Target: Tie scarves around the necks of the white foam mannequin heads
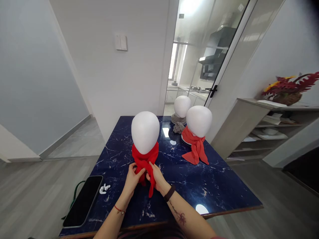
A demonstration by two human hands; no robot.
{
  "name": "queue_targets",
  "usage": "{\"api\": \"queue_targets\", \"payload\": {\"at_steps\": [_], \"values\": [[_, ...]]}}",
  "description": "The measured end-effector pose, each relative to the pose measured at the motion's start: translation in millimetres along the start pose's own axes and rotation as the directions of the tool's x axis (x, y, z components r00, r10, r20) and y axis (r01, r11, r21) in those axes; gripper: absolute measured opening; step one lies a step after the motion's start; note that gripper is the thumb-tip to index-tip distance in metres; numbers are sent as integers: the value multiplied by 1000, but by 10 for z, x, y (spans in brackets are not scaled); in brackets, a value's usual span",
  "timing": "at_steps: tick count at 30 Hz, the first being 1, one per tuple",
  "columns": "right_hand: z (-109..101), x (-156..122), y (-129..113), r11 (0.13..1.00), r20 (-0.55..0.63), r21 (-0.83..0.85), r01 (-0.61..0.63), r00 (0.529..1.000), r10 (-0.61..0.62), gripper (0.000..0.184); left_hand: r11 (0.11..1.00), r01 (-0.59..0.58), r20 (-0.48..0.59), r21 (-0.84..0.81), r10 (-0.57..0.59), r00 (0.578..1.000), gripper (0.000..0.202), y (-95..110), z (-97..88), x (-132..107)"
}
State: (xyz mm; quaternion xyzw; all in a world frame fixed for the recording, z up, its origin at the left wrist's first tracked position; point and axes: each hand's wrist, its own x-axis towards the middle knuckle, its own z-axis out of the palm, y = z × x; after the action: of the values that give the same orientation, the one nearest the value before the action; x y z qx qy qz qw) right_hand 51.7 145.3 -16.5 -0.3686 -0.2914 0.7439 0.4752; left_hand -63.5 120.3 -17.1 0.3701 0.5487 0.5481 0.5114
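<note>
A bright red scarf (pixel 145 158) is wrapped around the neck of a white mannequin head (pixel 145 132) at the middle of the table. Its ends hang down in front, crossed or knotted; the exact form is partly covered by my fingers. My left hand (pixel 134 174) is closed on the scarf just below the neck, thumb and fingers pinching the cloth. From the other side, my right hand (pixel 155 174) grips the same scarf, with one tail hanging between the two hands.
A mannequin head (pixel 199 120) with a coral scarf (pixel 195 147) stands to the right, and another head (pixel 182 106) with a grey scarf (pixel 178 122) behind it. On the blue marbled table (pixel 184 186), a phone (pixel 84 200) and a small white object (pixel 104 188) lie left. A shelf (pixel 261 132) stands right.
</note>
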Motion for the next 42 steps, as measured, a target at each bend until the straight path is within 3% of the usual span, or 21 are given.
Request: {"api": "queue_targets", "payload": {"at_steps": [2, 7, 11, 14, 21, 23, 25, 26, 29, 32, 35, 38, 42], "values": [[-3, -9, -37, 999, 16, -34, -3, 1000, 3, 45, 998, -29, 43, 59, 26, 999, 50, 69, -15, 7], [-73, -1, -190, 969, 51, -235, 72, 997, -61, 41, 983, -50, 29, 179, 45, 999, 51, 211, -196, 114], [-135, 69, -306, 961, 101, -276, 18, 995, 10, 40, 923, -62, -16, 379, 74, 997, 30, 260, -371, 268], [-152, 141, -357, 965, 6, -264, -14, 1000, 16, 41, 843, -77, -99, 532, 153, 983, 16, 271, -433, 389], [-352, 303, -584, 963, -232, -248, 108, 958, -168, 49, 685, -9, -281, 729, 311, 908, 3, 365, -520, 491], [-410, 304, -652, 958, -275, -228, 173, 933, -234, 48, 619, 48, -307, 784, 320, 896, 4, 398, -535, 453], [-402, 250, -648, 952, -301, -206, 228, 911, -283, 43, 567, 59, -276, 822, 307, 911, 4, 402, -506, 395], [-368, 199, -611, 953, -298, -187, 239, 911, -287, 40, 590, 29, -235, 807, 276, 932, 4, 389, -472, 361], [-181, -24, -391, 979, -199, -76, 191, 959, -202, 32, 793, -82, -25, 603, 121, 992, 7, 303, -311, 265], [3, -247, -133, 997, -42, 17, 79, 996, -78, 29, 896, -79, 160, 436, 9, 987, 10, 203, -159, 198], [45, -342, 49, 997, 64, -70, 30, 998, -26, 29, 951, -18, 265, 308, -68, 962, 19, 144, -98, 176], [-51, -307, 143, 946, 75, -310, 91, 995, -71, 27, 970, 33, 257, 242, -97, 962, 24, 135, -120, 188], [-188, -244, 147, 771, 109, -597, 219, 975, -192, 15, 938, -27, 129, 345, -18, 992, 28, 192, -209, 216]]}}
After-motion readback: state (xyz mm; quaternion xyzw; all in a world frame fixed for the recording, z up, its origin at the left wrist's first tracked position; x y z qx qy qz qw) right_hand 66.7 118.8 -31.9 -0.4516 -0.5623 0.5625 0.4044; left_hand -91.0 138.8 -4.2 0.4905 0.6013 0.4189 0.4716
